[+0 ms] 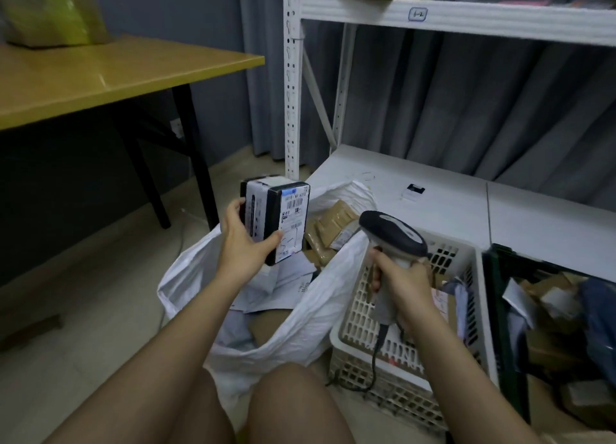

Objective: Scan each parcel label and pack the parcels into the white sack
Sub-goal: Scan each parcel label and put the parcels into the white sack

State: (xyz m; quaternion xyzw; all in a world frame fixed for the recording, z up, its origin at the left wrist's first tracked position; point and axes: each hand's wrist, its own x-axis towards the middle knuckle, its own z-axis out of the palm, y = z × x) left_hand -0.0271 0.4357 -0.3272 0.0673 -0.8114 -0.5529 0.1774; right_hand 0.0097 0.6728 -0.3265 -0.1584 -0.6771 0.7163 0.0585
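Hands: two, both mine. My left hand [240, 240] grips one black-and-white rectangular boxed parcel [273, 220], thumb across its lower corner, fingers curled behind its far side. My right hand [401, 285] is wrapped round the handle of one grey-and-black handheld barcode scanner [393, 235].
Parcel in hand: held upright over the open mouth of the white plastic sack [300, 317], near the sack's far-left rim, label face turned toward the scanner head.
Sack: one, standing on the floor between my knees and the white metal shelving rack [433, 190]; inside it lie several brown taped cardboard parcels [333, 227] and pale mailer bags [290, 277], overlapped too much to count.
Crates: two. One white slotted plastic crate [383, 343] touches the sack's right side; one dark green plastic crate [500, 310] stands just right of it, cut off by the frame's right edge. Both hold parcels, partly hidden.
Table: one yellow-topped table with black legs [100, 77], with one yellow-green wrapped bundle [50, 17] at its far-left corner, blurred.
Rack: one small black-and-white box [413, 192] on its lower shelf; one brown carton on the upper shelf, cut off at the top.
Writing: the upper shelf edge carries a handwritten tag [417, 14] reading "6-2". The parcel label [293, 223] shows barcodes; its print is too blurred to read with certainty.
Hidden: the scanner cable [376, 360] drops behind the white crate's near corner.
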